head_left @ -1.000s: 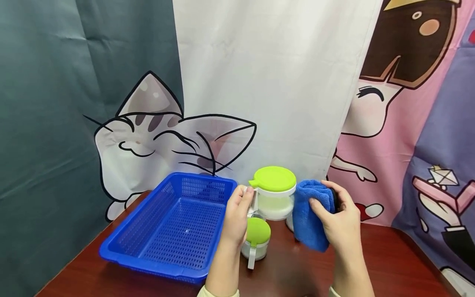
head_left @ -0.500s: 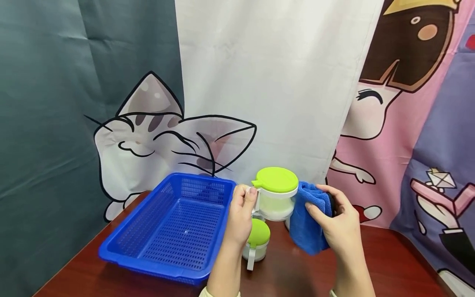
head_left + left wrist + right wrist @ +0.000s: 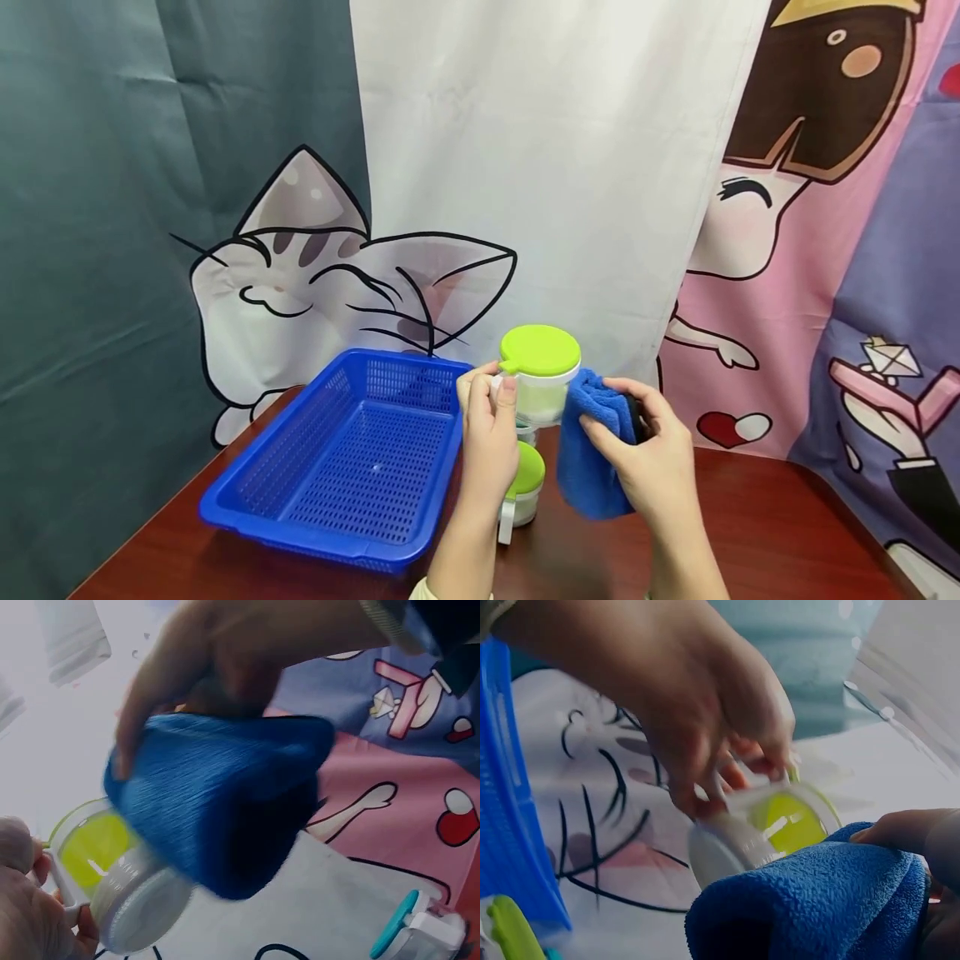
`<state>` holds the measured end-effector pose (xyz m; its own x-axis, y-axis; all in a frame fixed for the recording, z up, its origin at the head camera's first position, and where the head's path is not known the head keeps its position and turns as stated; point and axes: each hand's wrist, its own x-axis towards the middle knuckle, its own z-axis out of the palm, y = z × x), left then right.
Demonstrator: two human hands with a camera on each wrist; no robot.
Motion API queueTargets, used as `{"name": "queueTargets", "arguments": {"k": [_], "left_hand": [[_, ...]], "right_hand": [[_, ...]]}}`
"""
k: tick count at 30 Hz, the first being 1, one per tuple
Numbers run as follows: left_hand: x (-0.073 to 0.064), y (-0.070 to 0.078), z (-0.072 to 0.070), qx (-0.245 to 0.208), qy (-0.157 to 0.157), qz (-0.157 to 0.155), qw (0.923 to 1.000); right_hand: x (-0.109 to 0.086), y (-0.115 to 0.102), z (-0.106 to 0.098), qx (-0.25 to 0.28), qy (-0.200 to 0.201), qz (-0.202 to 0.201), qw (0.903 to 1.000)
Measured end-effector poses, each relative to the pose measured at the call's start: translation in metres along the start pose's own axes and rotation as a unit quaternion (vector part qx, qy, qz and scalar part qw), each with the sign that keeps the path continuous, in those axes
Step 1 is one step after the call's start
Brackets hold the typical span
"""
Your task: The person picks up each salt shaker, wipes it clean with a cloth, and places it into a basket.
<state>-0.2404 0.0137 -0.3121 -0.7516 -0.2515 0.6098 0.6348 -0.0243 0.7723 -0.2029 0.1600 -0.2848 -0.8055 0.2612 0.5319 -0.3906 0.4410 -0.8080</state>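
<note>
Left hand (image 3: 491, 433) grips a round, clear, green-lidded jar (image 3: 541, 379) by its white handle (image 3: 66, 880), right hand (image 3: 651, 454) pinches a folded blue plush cloth (image 3: 591, 462) — gentle, even pressure advised.

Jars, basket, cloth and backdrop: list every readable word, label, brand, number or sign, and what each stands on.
Readable text: none.
Held jar: no lettering shows.
Green-lidded jar on the table: none shows.
Blue cloth, blue basket: none shows.
Backdrop: drawings only.
</note>
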Motion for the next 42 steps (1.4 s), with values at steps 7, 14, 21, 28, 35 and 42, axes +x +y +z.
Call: {"name": "queueTargets", "arguments": {"k": [7,14,21,28,35,42], "left_hand": [[0.005,0.000,-0.006,-0.002,0.040,0.021,0.9990],[0.006,0.000,-0.011,0.013,0.056,0.016,0.9982],[0.005,-0.002,-0.009,-0.009,0.034,-0.008,0.9994],[0.010,-0.011,-0.010,-0.098,0.017,-0.076,0.9921],[0.011,-0.011,-0.011,-0.179,-0.012,-0.128,0.9755],[0.010,-0.008,-0.011,-0.162,-0.007,-0.117,0.9797]], "right_hand": [[0.002,-0.003,0.002,0.010,0.004,-0.010,0.9999],[0.007,0.005,-0.010,-0.016,0.030,0.018,0.9992],[0.010,0.008,-0.015,-0.017,0.043,0.035,0.9983],[0.010,0.009,-0.012,-0.017,0.051,0.033,0.9980],[0.013,0.016,-0.015,-0.017,0.066,0.041,0.9968],[0.009,0.012,-0.011,-0.022,0.070,0.025,0.9970]]}}
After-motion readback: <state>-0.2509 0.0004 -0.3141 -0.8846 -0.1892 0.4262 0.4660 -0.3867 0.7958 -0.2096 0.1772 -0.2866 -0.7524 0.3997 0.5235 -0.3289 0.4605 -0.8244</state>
